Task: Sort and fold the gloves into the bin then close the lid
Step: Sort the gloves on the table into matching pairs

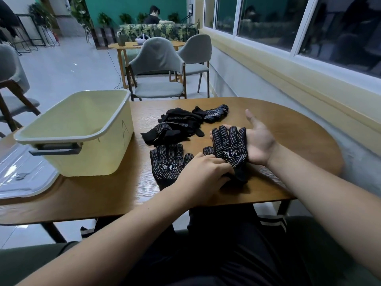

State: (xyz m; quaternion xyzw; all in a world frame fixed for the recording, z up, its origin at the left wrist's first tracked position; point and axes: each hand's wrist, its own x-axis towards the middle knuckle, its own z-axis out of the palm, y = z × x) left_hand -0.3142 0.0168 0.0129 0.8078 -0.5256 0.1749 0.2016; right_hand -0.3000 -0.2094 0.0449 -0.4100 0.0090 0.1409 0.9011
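Head view, left to right. Clear lid (22, 178) lies flat at the lower left of the frame, running past the table's left side and out of the picture. Pale yellow bin (82, 131) stands open beside it, touching the lid's edge — its grey handle faces the viewer. Bare wooden table (115, 195) shows between bin and near edge. One dotted black glove (167, 165) lies flat at centre, fingers pointing away, with a loose pile of gloves (185, 122) behind it toward the far edge. Left hand (203, 172) rests half-curled, fingers pinching the cuff of a second glove (231, 151). Right hand (257, 141) is spread open, palm up — that glove is draped over its fingers. Tabletop at the right, up to the curved edge, is bare.
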